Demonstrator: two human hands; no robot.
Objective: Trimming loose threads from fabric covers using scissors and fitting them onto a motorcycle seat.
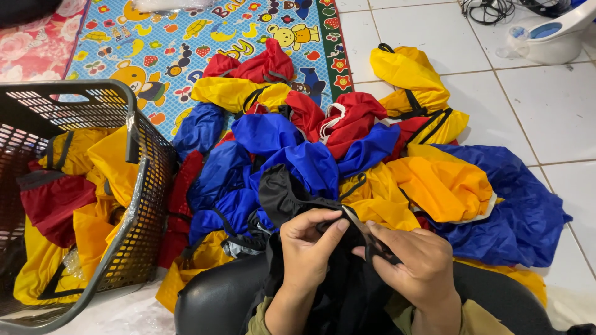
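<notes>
Two hands at work on one black fabric piece (292,198), low in the middle of my view, over my lap. My left hand (307,248) is clenched on the black cloth, thumb and fingers pinching a fold near its top edge. My right hand (413,260) grips the same cloth just beside it, fingers curled around a thin black cord or strap; the fingertips of both hands nearly touch. Part of the black piece rises above my hands and leans against the heap behind.

Heap of nylon bags (323,142) on the white tiled floor (559,111) in front of me: blue, red and yellow pieces mixed, crumpled, overlapping. A large blue piece (515,205) spreads to the right, touching a yellow-orange one (444,183).

Dark plastic laundry basket (139,186) stands to my left, tilted slightly, holding yellow and dark red pieces. Colourful children's play mat (180,43) lies behind the heap. White plastic item (552,37) far right on the tiles, well apart.
</notes>
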